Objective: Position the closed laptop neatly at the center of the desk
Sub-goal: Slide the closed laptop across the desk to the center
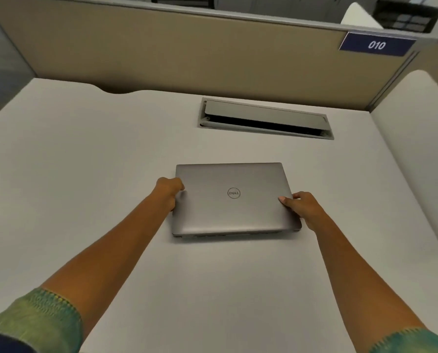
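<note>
1. Reaching forward over the near bench (212, 289), both forearms come out of green knitted sleeves (42, 319), bare from the cuff on.
2. Left hand (169, 191) is curled at the laptop's left edge, its fingers tucked out of sight, so whether they clamp the edge or only press it I cannot tell. Right hand (303, 207) pinches the right edge, thumb lying on the lid, other fingers wrapped down the side.
3. Closed grey Dell laptop (231, 200) lies flat on the bench, roughly midway left to right. Its long axis runs left to right, nearly square to the bench edges; the vented hinge side faces the person.
4. Judging by this, the final squaring-up is in hand; the next move likely calls for a small nudge, then letting go.
5. Beyond it, a cable hatch (265, 118) sits half open, well apart, before a beige partition (187, 52) carrying a "010" sign (377, 44).
</note>
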`<state>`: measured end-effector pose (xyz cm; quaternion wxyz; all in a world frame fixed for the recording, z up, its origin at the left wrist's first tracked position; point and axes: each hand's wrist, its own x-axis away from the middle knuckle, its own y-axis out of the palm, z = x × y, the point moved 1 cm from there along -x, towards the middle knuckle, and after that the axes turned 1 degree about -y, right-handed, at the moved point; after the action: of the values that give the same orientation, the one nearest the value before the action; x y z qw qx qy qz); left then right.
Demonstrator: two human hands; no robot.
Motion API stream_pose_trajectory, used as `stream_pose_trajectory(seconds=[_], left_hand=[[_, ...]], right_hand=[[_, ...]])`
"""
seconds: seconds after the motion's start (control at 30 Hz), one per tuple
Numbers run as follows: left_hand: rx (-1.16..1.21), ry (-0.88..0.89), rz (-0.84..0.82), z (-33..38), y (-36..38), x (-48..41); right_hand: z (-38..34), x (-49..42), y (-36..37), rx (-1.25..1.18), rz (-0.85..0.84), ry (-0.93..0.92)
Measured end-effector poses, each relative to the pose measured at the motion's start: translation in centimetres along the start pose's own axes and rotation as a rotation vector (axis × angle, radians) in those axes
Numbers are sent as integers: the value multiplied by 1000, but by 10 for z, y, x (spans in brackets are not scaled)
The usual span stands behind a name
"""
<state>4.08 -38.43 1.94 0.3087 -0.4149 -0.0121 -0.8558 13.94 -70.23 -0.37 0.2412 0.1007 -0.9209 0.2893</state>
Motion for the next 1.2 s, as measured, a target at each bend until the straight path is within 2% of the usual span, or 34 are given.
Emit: stream_pose_trajectory(seconds=[0.5,0.93,1.2], left_hand=[[-148,176,118,39,65,-30],[-384,249,188,43,68,-58],[-429,203,115,44,60,-66]], right_hand=[[3,-29,-33,78,137,115],[-7,-42,-41,170,118,131],[-10,-46,-43,221,134,132]])
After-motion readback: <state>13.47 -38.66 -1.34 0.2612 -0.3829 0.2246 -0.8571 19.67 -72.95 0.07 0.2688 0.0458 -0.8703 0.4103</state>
